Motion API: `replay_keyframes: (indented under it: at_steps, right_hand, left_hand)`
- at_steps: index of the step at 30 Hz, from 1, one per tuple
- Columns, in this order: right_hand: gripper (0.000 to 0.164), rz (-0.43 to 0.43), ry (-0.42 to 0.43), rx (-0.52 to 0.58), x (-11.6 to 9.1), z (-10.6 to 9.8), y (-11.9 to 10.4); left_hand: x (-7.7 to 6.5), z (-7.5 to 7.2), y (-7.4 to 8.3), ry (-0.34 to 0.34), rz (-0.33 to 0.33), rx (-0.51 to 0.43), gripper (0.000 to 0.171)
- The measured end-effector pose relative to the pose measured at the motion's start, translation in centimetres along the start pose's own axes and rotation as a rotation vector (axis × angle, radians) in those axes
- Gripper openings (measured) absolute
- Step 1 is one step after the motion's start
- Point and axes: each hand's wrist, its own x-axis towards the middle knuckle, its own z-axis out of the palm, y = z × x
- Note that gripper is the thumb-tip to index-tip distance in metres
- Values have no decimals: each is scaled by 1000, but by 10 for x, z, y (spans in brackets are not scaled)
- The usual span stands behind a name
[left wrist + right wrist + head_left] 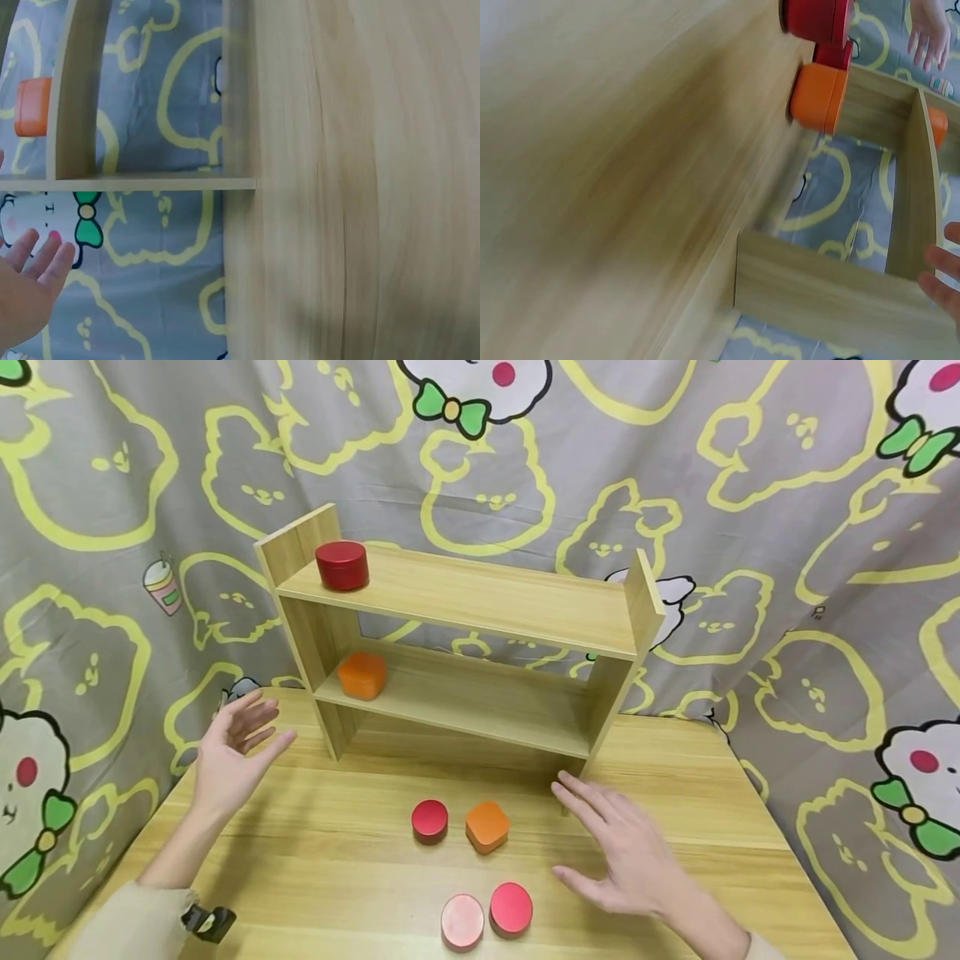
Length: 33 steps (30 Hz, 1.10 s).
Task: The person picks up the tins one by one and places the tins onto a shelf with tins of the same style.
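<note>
A two-tier wooden shelf (465,702) stands on the table. On its top board, at the left, sits a dark red round tin (342,566); below it an orange squarish tin (362,675) rests on the lower board. My left hand (238,752) hovers left of the shelf, fingers loosely bent, holding nothing. Near the shelf's right foot is my right hand (622,847), its fingers extended and nothing in its grasp. Between the hands lie a red round tin (430,821), an orange tin (487,827), a pink round tin (462,922) and a brighter red one (512,909).
The wooden table (330,877) reaches back to a grey curtain (637,460) printed with yellow cartoon outlines, which also hangs at both sides. A dark strap with a small device (208,922) is on the left wrist.
</note>
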Motion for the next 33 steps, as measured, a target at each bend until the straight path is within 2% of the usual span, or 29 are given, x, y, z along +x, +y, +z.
replay_keyframes:
  at_steps: [4,9,15,21,26,33]
  right_hand:
    - [93,-29,-32,12,8,8,-6]
    - [95,-68,-72,21,20,20,-9]
    - [97,-83,-122,38,30,35,-11]
    - [92,-85,-180,59,40,48,-13]
    - [85,-99,-225,71,45,58,-13]
    - [77,-115,-291,65,51,72,-14]
  left_hand:
    - [8,6,-6,17,-19,-100,65]
    - [17,17,-15,22,-41,-165,60]
    - [26,31,-23,26,-76,-110,56]
    - [29,42,-25,38,-121,-35,55]
    - [31,49,-28,60,-125,-23,44]
    - [32,54,-30,73,-137,-20,38]
